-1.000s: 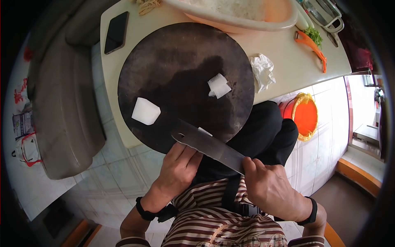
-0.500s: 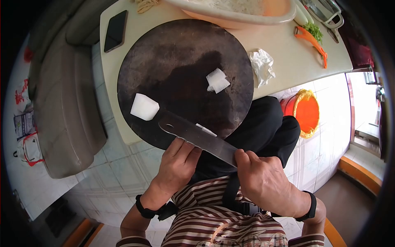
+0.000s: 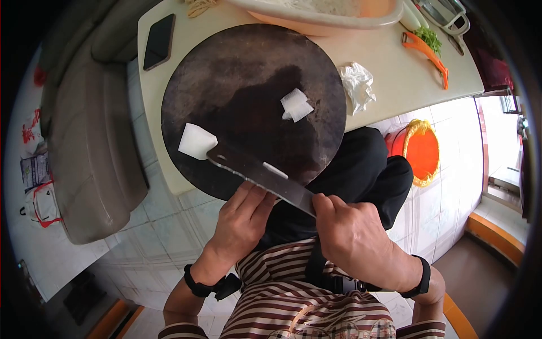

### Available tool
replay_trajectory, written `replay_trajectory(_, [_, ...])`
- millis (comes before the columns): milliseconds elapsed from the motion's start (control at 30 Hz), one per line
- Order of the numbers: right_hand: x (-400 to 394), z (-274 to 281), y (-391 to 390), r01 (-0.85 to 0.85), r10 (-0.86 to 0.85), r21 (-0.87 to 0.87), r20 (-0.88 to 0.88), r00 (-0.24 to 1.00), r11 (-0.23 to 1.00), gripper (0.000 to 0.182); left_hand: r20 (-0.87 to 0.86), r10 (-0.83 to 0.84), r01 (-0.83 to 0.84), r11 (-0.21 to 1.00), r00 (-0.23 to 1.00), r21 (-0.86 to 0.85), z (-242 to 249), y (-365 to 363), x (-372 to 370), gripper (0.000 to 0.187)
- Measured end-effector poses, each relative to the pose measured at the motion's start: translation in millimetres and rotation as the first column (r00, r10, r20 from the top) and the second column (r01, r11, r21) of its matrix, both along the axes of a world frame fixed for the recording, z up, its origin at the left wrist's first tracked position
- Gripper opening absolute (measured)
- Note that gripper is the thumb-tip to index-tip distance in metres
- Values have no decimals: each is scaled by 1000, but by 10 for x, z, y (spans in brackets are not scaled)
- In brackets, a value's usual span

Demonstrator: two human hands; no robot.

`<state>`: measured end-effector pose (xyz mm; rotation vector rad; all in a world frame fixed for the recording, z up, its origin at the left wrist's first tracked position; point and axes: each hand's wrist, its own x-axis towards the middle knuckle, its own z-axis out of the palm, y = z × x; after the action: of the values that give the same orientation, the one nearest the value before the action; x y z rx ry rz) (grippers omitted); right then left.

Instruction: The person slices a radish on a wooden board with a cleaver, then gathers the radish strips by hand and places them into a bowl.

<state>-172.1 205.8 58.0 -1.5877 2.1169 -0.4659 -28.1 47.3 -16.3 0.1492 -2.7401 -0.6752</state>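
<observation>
My right hand [image 3: 353, 234] is wrapped round the handle of a wide dark knife [image 3: 265, 178], whose blade reaches left over the near edge of a round dark chopping board [image 3: 237, 62]. Beneath the blade's near edge is my left hand [image 3: 243, 217], fingers together; what its fingertips hold, if anything, is hidden by the blade. A white block [image 3: 197, 141] lies at the board's left, close to the blade's tip. Stacked thin white slices [image 3: 296, 105] rest on the right part of the board. One thin white slice [image 3: 275, 170] is at the blade's far edge.
On the table [image 3: 384, 56] are a phone [image 3: 160, 42], a large basin [image 3: 339, 20] with white shreds, crumpled wrapping [image 3: 357, 86], an orange peeler [image 3: 426, 53] and green leaves [image 3: 429, 39]. A red bin [image 3: 420, 152] stands on the floor at the right.
The knife and my right hand have moved left and slightly away from my body. My left hand has shifted slightly forward.
</observation>
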Motion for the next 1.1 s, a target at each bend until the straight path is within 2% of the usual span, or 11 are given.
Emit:
replay_trajectory(233, [52,37,26,-18,22,44,-76,997,999,20,16,-25,26,999,1000,-19,14,-19,3,18])
replay_trajectory(433, [53,-68,-107,-32,34,17,-106,994,999,16,-24,-18,17,1000,1000,-12,-2,-7,-27,18])
replay_trajectory(500, [44,-117,-80,41,-46,-89,-54,997,995,15,-56,-3,3,1000,998,11,-22,7,-25,18])
replay_trajectory(633, [68,-13,36,49,-48,-18,30,998,999,20,-22,17,-16,999,1000,39,-14,25,-8,17])
replay_trajectory(700, [88,18,68,34,-34,45,-3,999,998,21,0,23,-23,997,1000,75,-25,24,4,15])
replay_trajectory(833, [102,21,23,-6,6,8,-99,995,1000,16,41,-15,13,999,999,32,-20,-3,39,17])
replay_trajectory(933, [116,-19,-58,-25,33,46,-164,986,999,15,23,-23,22,999,999,44,-21,-5,19,17])
replay_trajectory(1000, [93,-52,-94,-7,4,-30,-116,993,1000,14,-32,1,-1,1000,1000,17,-19,11,-19,16])
replay_trajectory(1033, [98,-61,-79,-11,7,-32,-119,993,999,14,-34,5,-4,1000,999,14,-23,30,-14,16])
replay_trajectory(1100, [96,-85,-33,64,-64,-24,-18,998,998,20,-43,40,-37,997,998,65,-47,47,4,16])
